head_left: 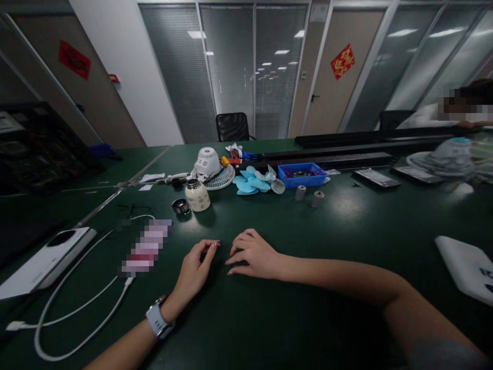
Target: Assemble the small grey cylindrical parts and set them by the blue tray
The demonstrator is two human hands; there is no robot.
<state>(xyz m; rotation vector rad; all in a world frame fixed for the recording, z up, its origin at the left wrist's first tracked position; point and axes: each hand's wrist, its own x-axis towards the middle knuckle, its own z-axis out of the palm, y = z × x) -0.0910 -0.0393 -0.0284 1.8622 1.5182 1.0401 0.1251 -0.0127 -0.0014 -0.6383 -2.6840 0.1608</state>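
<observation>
My left hand [194, 270] is low over the green table, its fingers loosely curved and the thumb tip close to the index fingertip. Nothing shows in it, and a watch with a pale band [158, 317] circles that wrist. Across a small gap, my right hand [254, 255] has its fingers bent and spread apart, holding nothing. Beyond the hands stands a cream flask [197, 196] without a lid, beside a dark ring-shaped cap [181, 206]. To the left lies a phone [148, 246], its screen blurred out, with a white cable [115, 303] plugged in.
Farther back are a white fan body [208, 163], blue fan blades [252, 181], a blue tray [302, 177] of small parts and two metal cylinders [318, 199]. A white box [46, 262] lies left, a white device [466, 267] right. Another person sits at far right.
</observation>
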